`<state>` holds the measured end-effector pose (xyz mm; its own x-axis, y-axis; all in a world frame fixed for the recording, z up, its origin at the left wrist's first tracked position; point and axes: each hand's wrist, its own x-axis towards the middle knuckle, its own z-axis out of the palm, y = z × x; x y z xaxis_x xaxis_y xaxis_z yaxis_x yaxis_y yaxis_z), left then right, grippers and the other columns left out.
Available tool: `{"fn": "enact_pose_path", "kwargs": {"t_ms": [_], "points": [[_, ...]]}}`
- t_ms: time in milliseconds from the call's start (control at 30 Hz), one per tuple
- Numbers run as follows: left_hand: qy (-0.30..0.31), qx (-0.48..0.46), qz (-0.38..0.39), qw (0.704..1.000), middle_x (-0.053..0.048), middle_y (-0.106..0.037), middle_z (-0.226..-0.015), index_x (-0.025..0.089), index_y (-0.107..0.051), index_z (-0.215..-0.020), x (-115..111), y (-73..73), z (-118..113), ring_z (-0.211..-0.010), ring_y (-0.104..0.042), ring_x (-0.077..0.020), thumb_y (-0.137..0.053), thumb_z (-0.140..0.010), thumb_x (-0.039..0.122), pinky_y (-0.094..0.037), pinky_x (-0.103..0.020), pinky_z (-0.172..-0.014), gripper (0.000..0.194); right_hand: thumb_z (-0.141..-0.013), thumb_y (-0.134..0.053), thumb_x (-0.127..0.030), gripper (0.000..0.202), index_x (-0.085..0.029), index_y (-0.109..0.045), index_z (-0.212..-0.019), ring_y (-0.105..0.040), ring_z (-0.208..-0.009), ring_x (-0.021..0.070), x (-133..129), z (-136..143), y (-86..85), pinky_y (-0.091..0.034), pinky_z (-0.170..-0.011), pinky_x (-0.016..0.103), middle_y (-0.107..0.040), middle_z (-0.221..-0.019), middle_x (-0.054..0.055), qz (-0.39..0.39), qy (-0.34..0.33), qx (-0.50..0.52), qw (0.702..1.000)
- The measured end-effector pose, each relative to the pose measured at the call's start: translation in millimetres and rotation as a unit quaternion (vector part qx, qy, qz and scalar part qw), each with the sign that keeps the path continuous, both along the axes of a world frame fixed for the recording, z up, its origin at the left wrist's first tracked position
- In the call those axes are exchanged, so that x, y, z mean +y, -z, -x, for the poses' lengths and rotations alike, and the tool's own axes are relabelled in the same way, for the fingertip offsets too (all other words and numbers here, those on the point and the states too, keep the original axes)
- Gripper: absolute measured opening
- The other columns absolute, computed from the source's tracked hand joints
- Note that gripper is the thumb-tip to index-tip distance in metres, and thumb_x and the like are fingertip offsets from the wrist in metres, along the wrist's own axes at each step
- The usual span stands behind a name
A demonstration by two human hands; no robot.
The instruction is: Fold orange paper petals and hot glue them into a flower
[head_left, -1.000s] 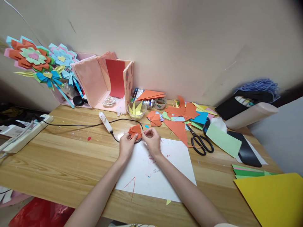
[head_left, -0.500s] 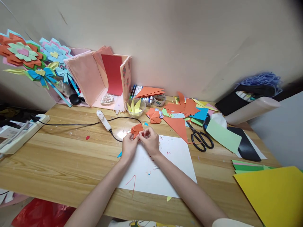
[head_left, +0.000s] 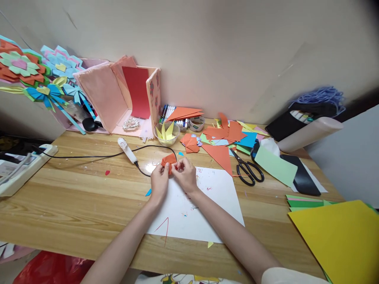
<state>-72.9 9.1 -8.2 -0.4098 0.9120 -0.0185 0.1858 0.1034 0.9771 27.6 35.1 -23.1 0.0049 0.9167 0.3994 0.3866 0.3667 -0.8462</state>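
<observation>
Together, left grip and right grip hold folded orange paper.

Desk: wood-grained, light brown, set against wall. Wall: matt, greyish beige, dark scuff at upper left. Panel: pale grey, far right. Lighting: soft; glare on desktop.

No words or numbers can be read, only an angular red mark on the white sheet.

The folded orange piece is matt paper; the surface is smooth, lightly glossy wood; the scissors' handles look plastic.
</observation>
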Motion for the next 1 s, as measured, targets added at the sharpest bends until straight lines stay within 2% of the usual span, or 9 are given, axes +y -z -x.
{"fn": "enact_pose_path", "kwargs": {"t_ms": [133,267,633,833,1000], "points": [[0.006,0.076,-0.018,0.997,0.003,-0.045,-0.056,0.017,-0.045,-0.058,-1.7,-0.4,-0.4,-0.056,-0.039,-0.0116,-0.049,-0.079,0.04,-0.028,-0.022,-0.053,0.032,-0.07,-0.054,-0.018,0.018,-0.021,-0.038,-0.065,-0.05,-0.058,0.0114,1.7,-1.5,-0.8,-0.04,-0.058,0.023,-0.046,-0.06,-0.005,0.0,0.018,0.007,1.0],[0.012,0.108,-0.023,0.994,0.003,-0.045,-0.055,0.018,-0.045,-0.058,-1.6,-0.6,-0.3,-0.056,-0.038,-0.0118,-0.048,-0.08,0.04,-0.028,-0.022,-0.054,0.031,-0.07,-0.054,-0.019,0.018,-0.022,-0.037,-0.064,-0.05,-0.058,0.0119,3.9,-3.1,-0.9,-0.04,-0.057,0.023,-0.047,-0.06,-0.004,0.009,0.032,0.013,0.999],[-0.001,0.06,0.003,0.998,0.002,-0.047,-0.053,0.018,-0.042,-0.054,-0.7,-5.4,0.5,-0.051,-0.041,-0.0109,-0.05,-0.077,0.039,-0.029,-0.02,-0.049,0.032,-0.069,-0.056,-0.022,0.02,-0.022,-0.037,-0.064,-0.051,-0.056,0.0114,3.3,-7.3,-2.3,-0.04,-0.057,0.024,-0.052,-0.06,-0.004,0.018,0.068,0.047,0.996],[-0.003,0.043,0.003,0.999,0.003,-0.047,-0.053,0.017,-0.045,-0.057,0.7,-1.0,1.9,-0.051,-0.04,-0.0106,-0.05,-0.077,0.042,-0.03,-0.02,-0.048,0.032,-0.07,-0.056,-0.021,0.019,-0.022,-0.038,-0.066,-0.053,-0.058,0.0111,5.0,-7.8,-1.2,-0.041,-0.059,0.023,-0.053,-0.063,-0.004,0.038,0.05,0.06,0.996],[-0.004,0.048,0.003,0.999,0.003,-0.044,-0.052,0.017,-0.044,-0.056,-0.6,-3.8,0.5,-0.05,-0.038,-0.01,-0.05,-0.077,0.041,-0.028,-0.02,-0.047,0.033,-0.07,-0.056,-0.021,0.018,-0.022,-0.039,-0.067,-0.052,-0.058,0.0112,5.6,-7.1,0.2,-0.042,-0.058,0.023,-0.052,-0.062,-0.004,0.05,0.043,0.059,0.996]]}}
